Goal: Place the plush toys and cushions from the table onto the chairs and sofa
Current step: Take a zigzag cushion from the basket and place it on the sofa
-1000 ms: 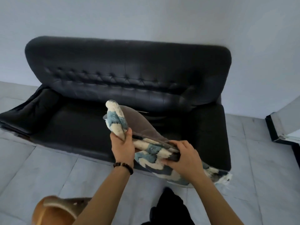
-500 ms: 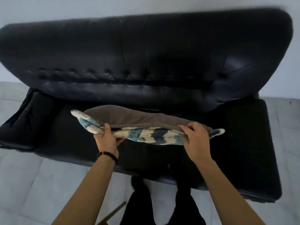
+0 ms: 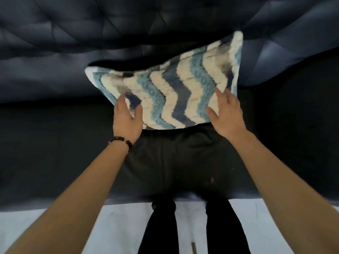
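The cushion point(image 3: 176, 92) stands on the sofa point(image 3: 55, 134) seat at 12 o'clock, leaning on its back, your left grip point(image 3: 127, 121) and right grip point(image 3: 228, 116) spread flat on it, clamping nothing; this item looks placed, others unseen.

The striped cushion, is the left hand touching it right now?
Touching. The head view shows the left hand at the lower left corner of the cushion: thumb flat on the striped front, fingers along its edge, no gap between them.

Sitting room of a home or lounge: a black button-tufted leather sofa point(image 3: 55, 43) fills the view, a blue-and-white wavy-striped fluffy cushion point(image 3: 174, 88) leaning against its backrest, pale grey floor point(image 3: 119, 226) in front.
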`<move>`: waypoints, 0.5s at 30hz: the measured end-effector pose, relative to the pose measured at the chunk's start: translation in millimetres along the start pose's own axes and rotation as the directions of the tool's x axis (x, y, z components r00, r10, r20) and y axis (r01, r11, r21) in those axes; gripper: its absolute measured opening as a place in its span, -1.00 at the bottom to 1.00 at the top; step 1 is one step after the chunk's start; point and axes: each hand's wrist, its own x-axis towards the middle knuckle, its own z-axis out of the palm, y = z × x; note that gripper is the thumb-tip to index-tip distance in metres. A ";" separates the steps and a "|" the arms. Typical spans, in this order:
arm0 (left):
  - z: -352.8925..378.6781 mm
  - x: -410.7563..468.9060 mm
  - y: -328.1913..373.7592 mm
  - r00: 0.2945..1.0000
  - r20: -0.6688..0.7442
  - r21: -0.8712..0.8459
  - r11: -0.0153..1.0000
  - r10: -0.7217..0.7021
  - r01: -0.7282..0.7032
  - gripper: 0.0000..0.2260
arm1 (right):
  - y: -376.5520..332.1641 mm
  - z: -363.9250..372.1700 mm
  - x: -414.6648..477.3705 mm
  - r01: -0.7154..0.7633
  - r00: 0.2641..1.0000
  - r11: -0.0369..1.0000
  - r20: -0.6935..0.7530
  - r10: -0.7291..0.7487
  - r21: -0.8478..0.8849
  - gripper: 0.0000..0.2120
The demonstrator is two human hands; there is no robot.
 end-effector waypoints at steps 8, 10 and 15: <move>10.1 114.5 0.0 0.926 0.151 0.640 0.680 0.346 -0.359 -0.50 | -3.7 9.6 77.6 0.222 0.917 0.903 -0.237 -0.322 -0.367 -0.44; 12.6 125.2 -3.6 0.947 0.182 0.723 0.616 0.265 -0.312 -0.48 | -4.2 4.0 98.1 0.265 0.919 0.860 -0.155 -0.362 -0.435 -0.42; 13.2 106.9 -15.5 0.928 0.220 0.773 0.527 0.300 -0.354 -0.60 | -7.3 0.1 98.8 0.217 0.951 0.851 -0.093 -0.294 -0.478 -0.33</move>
